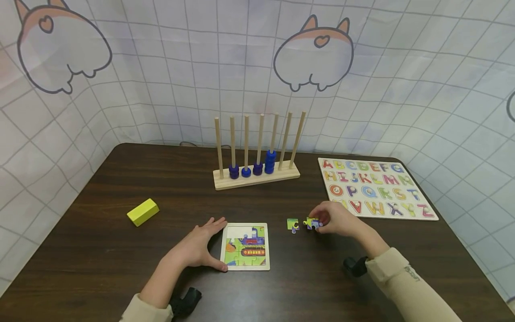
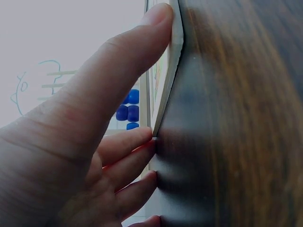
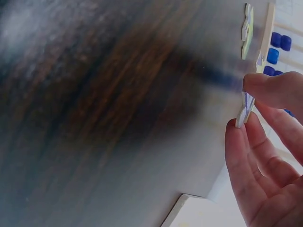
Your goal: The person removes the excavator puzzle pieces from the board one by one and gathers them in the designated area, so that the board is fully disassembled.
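My left hand rests by the left side of a small framed jigsaw puzzle. Its thumb touches the frame's near left corner, and its spread fingers reach the far left edge. A vehicle picture fills most of the frame; the upper left part is bare white. Between the thumb and fingers of my right hand is a jigsaw piece in purple and yellow-green, also seen in the right wrist view. Just left of it, a second jigsaw piece, mostly green, lies flat on the table.
Behind the puzzle stands a wooden peg stand with blue and purple beads on several pegs. An alphabet board lies at the right, partly behind my right hand. At the left is a yellow block on the dark wooden table.
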`<move>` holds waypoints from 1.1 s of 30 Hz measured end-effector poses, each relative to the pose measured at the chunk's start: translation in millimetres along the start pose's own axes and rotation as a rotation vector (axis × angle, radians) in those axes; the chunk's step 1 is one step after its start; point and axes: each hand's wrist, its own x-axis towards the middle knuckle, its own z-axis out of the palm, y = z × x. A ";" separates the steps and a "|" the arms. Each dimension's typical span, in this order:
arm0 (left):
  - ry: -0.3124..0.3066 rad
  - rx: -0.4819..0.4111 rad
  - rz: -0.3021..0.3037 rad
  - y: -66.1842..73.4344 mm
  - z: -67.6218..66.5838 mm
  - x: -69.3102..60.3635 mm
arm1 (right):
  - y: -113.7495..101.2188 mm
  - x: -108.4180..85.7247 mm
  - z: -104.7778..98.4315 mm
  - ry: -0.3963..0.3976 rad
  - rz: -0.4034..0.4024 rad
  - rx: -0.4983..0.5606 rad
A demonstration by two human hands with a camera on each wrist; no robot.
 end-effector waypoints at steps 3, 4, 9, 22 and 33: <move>0.001 0.005 -0.001 -0.7 0.5 0.5 | 1.9 1.9 0.3 -0.014 0.009 -0.020; 0.002 0.009 -0.003 -0.8 0.7 0.7 | 2.4 2.5 0.5 -0.019 0.014 -0.027; 0.003 0.018 -0.016 -1.0 1.1 0.8 | 3.2 5.1 1.1 -0.036 0.037 -0.060; 0.000 0.015 -0.017 -1.1 1.1 0.9 | 1.8 8.4 2.6 -0.066 0.090 -0.084; -0.003 0.013 -0.026 -1.2 0.8 1.5 | 4.2 6.6 2.1 -0.060 0.082 -0.073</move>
